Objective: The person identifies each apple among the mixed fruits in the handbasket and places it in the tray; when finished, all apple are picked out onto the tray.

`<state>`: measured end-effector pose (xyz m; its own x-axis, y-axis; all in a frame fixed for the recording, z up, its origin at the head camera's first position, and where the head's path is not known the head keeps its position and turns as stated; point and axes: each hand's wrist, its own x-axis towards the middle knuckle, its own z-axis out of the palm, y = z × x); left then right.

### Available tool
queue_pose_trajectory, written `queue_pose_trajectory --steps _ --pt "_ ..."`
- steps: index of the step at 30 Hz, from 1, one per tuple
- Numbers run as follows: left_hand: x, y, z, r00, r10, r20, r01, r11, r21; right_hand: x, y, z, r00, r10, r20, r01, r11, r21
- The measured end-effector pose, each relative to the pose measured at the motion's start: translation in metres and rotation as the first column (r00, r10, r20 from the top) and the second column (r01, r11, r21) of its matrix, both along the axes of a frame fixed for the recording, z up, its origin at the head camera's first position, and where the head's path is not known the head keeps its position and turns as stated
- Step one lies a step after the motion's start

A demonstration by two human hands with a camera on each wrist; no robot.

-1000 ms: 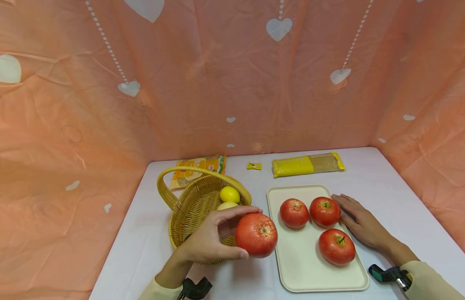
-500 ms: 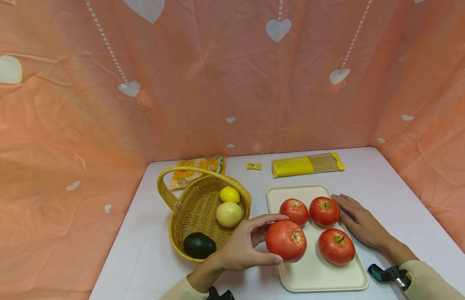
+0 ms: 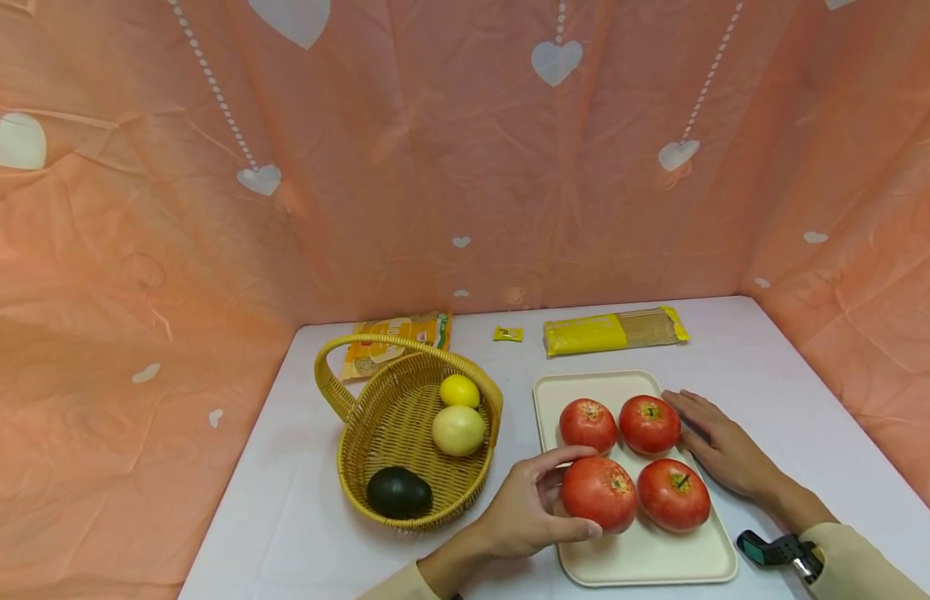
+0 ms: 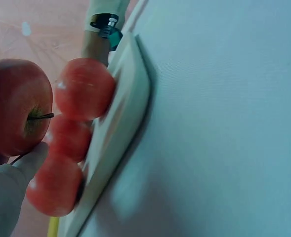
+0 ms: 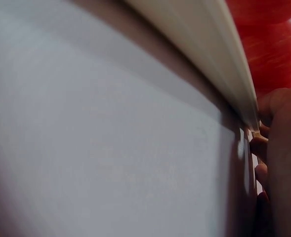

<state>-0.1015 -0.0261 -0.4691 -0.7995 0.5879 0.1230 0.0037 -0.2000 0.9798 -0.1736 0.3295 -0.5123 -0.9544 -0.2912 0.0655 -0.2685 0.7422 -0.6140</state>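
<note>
In the head view my left hand grips a red apple between thumb and fingers, above the near left part of the cream tray. The left wrist view shows the stem of this held apple, raised clear of the tray. Three more red apples stand on the tray: one back left, one back right and one front right. My right hand rests along the tray's right edge, fingers fairly straight. In the right wrist view its thumb touches the rim.
Left of the tray stands a yellow wicker basket with a lemon, a pale green round fruit and a dark avocado. Behind lie an orange food bag, a small yellow packet and a yellow noodle pack.
My left hand has carried the apple rightward from in front of the basket to over the tray, uncovering the avocado and the pale fruit. My right hand stays at the tray's edge.
</note>
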Motion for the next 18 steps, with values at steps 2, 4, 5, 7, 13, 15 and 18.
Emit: queue_pose_trajectory --steps 2,4,5,7,13,15,18 --pt "0.000 0.004 -0.004 1.000 0.010 0.013 -0.009 1.000 -0.007 0.000 0.000 0.000 1.000 0.001 -0.003 -0.001 1.000 -0.001" --pt "0.000 0.006 -0.008 1.000 0.025 0.017 -0.024 0.999 -0.032 0.000 0.000 0.000 1.000 0.001 -0.005 -0.001 1.000 -0.003" --pt "0.000 0.008 -0.010 0.999 0.034 0.017 -0.033 0.998 -0.045 0.000 0.001 0.000 1.000 0.002 -0.006 -0.002 1.000 -0.003" --pt "0.001 0.009 -0.013 0.999 0.053 0.012 -0.052 0.996 -0.072 0.000 0.001 0.000 1.000 0.002 -0.008 -0.002 1.000 -0.003" --pt "0.004 0.015 -0.021 0.995 0.102 0.013 -0.100 0.987 -0.123 0.000 0.001 -0.001 1.000 0.002 -0.008 -0.002 1.000 0.001" --pt "0.005 0.016 -0.024 0.994 0.111 0.019 -0.107 0.984 -0.145 0.000 0.002 -0.001 1.000 0.002 -0.011 -0.002 1.000 0.000" --pt "0.008 0.018 -0.028 0.994 0.109 0.008 -0.106 0.978 -0.178 0.000 0.002 -0.001 1.000 0.006 -0.021 -0.006 1.000 -0.005"
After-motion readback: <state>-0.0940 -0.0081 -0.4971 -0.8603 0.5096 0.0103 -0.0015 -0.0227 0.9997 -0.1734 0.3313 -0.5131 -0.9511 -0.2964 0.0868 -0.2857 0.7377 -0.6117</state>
